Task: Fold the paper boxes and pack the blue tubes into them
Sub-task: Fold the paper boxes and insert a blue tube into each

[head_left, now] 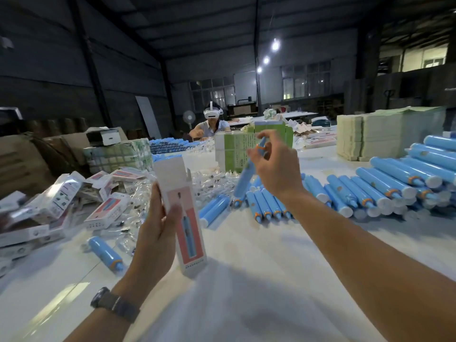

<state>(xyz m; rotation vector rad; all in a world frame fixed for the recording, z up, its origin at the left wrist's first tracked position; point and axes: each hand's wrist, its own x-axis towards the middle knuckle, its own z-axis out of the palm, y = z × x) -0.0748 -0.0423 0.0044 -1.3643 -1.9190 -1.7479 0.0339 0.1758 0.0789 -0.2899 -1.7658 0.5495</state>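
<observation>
My left hand (154, 230) grips a tall white and pink paper box (181, 213), held upright with its top flap open. My right hand (276, 166) is raised to the right of the box and pinches a blue tube (245, 176) near its orange collar; the tube hangs tilted, its lower end pointing down and left above the table. More blue tubes (269, 203) lie in a row just below it. A single blue tube (106, 253) lies loose at the lower left.
A big stack of blue tubes (394, 178) fills the right side of the white table (246, 280). Filled boxes (106, 213) and clear wrappers pile up on the left. Green carton stacks (234, 151) stand behind. A person with a headset (212, 124) sits across the table.
</observation>
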